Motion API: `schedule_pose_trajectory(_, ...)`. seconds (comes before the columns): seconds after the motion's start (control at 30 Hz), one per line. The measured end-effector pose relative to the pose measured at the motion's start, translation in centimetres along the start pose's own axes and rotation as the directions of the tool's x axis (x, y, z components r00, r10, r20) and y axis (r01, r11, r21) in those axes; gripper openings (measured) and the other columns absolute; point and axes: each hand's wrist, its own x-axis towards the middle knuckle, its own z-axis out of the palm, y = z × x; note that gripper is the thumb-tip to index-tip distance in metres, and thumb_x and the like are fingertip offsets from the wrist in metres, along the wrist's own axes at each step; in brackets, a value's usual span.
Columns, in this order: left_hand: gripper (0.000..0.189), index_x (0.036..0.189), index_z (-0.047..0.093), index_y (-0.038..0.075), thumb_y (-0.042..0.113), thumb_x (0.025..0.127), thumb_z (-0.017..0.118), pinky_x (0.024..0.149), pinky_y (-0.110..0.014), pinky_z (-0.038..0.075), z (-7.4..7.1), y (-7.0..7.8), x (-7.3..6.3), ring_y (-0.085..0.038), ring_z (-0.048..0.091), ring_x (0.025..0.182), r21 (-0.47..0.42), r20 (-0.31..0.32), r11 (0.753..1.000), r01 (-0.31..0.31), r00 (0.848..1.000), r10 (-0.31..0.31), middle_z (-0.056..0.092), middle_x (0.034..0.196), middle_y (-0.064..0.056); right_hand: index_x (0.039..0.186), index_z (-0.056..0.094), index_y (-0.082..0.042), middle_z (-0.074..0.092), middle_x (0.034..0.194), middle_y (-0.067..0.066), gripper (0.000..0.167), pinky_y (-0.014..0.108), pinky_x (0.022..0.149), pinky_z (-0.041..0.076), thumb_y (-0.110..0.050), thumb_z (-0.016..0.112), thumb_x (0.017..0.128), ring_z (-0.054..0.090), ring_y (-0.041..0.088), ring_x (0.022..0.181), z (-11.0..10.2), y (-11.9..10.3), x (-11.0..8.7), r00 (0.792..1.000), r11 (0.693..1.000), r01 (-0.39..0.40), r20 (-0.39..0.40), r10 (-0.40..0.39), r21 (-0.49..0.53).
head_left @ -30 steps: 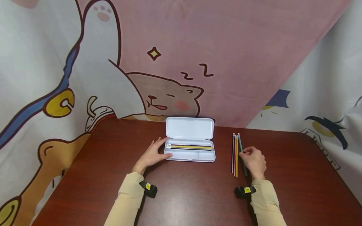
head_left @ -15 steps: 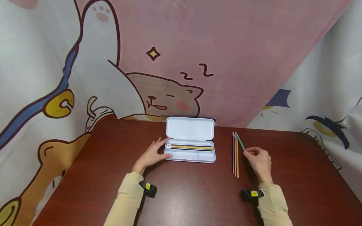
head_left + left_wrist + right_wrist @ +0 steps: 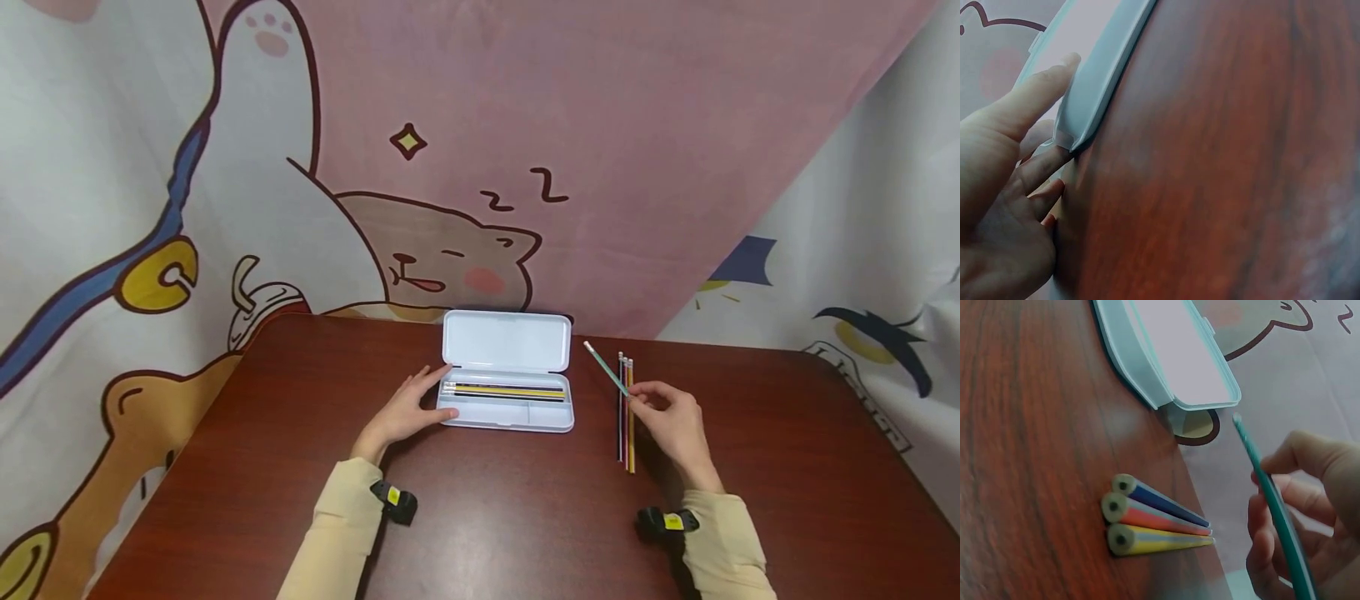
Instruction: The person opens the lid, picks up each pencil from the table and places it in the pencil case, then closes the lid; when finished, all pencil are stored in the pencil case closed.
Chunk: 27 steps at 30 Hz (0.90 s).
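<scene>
A white pencil case (image 3: 487, 413) stands with its lid raised; several pencils (image 3: 510, 390) lie in its back compartment, white ends to the left. My left hand (image 3: 400, 410) rests at the case's left end, its fingers extended; in the left wrist view the thumb (image 3: 1047, 87) lies over the rim. Between thumb and fingers, my right hand (image 3: 677, 423) pinches a green pencil (image 3: 1280, 522), raised and tilted, its white-tipped end pointing up toward the case. Under it on the table lie a blue pencil (image 3: 1166, 501), a red pencil (image 3: 1160, 517) and a yellow pencil (image 3: 1166, 542), side by side.
The dark red wooden table (image 3: 495, 508) reaches back to a cartoon-printed cloth (image 3: 637, 167) behind it. The case's raised lid (image 3: 506, 340) stands near the table's back edge. Each wrist wears a small black camera.
My right hand has drawn the green pencil away from the others and lifted it, swinging its white end left toward the case. The left hand stays on the case.
</scene>
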Motion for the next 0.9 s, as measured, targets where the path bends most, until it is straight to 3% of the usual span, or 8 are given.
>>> schedule_pose_trajectory(0.33, 0.078, 0.149, 0.038, 0.012, 0.035, 0.084, 0.075, 0.109, -0.061, 0.019, 0.1, 0.7, -0.2, -0.036, 0.021, 0.142, -0.030, -0.015, 0.999, 0.044, 0.999, -0.044, 0.034, 0.151, -0.019, 0.096, 0.071, -0.001, 0.064, 0.079, 0.007, 0.014, 0.019, 0.055, 0.044, -0.001, 0.072, 0.083, 0.056, 0.012, 0.070, 1.1, 0.1, -0.1, 0.984, 0.988, 0.141, 0.099, -0.146, 0.057)
schedule_pose_trajectory(0.7, 0.078, 0.149, 0.039, 0.011, 0.032, 0.083, 0.076, 0.109, -0.054, 0.026, 0.2, 0.5, -0.3, -0.033, 0.030, 0.139, -0.061, -0.035, 0.997, 0.043, 0.998, -0.045, 0.036, 0.150, -0.017, 0.093, 0.074, -0.005, 0.063, 0.080, 0.001, 0.017, 0.023, 0.060, 0.044, 0.005, 0.071, 0.080, 0.055, 0.014, 0.073, 3.8, -1.3, 0.6, 0.946, 0.961, 0.254, 0.179, -0.271, 0.112)
schedule_pose_trajectory(0.9, 0.078, 0.148, 0.039, 0.007, 0.030, 0.083, 0.077, 0.109, -0.052, 0.028, 0.3, 0.4, -0.2, -0.034, 0.033, 0.137, -0.048, -0.047, 0.999, 0.016, 0.999, -0.019, 0.039, 0.148, -0.018, 0.093, 0.075, -0.004, 0.066, 0.082, 0.002, 0.018, 0.025, 0.061, 0.046, 0.007, 0.072, 0.079, 0.056, 0.015, 0.073, 5.2, -2.0, 0.9, 0.914, 0.929, 0.345, 0.175, -0.365, 0.135)
